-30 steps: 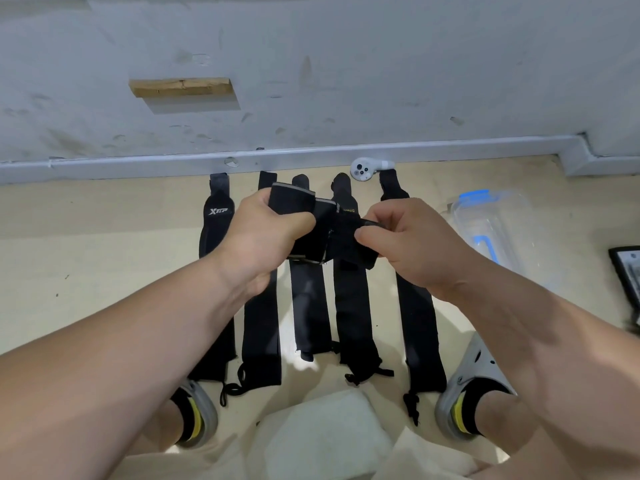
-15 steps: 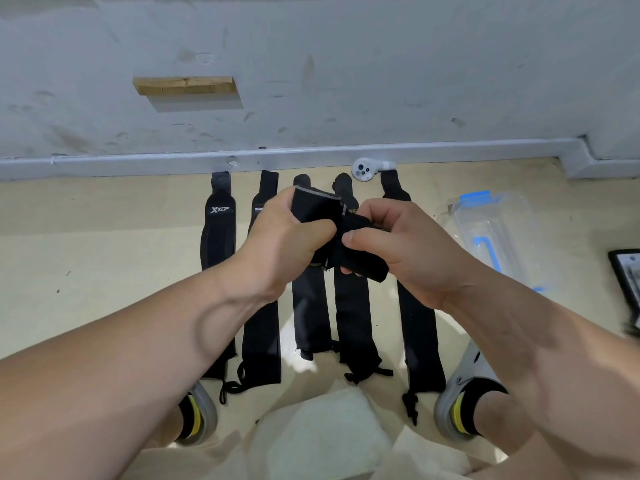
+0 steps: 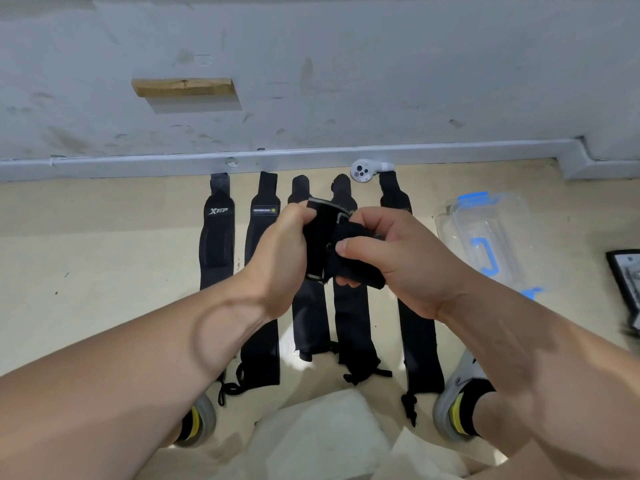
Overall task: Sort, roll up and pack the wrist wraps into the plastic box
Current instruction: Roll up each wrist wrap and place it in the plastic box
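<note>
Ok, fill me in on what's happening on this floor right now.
A person is rolling up a black wrist wrap in the air, the left hand gripping one end and the right hand winding the other. Five more wraps lie flat in a row on the floor by the wall, not yet rolled. The clear plastic box with blue clips sits to the right, with no wrap visible in it. A white controller lies by the baseboard.

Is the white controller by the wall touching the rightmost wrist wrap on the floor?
Cannot tell. In the head view the white controller sits right at the top end of the rightmost wrist wrap; its handle seems to overlap the wrap's tip, but no contact or gap shows plainly.
</note>
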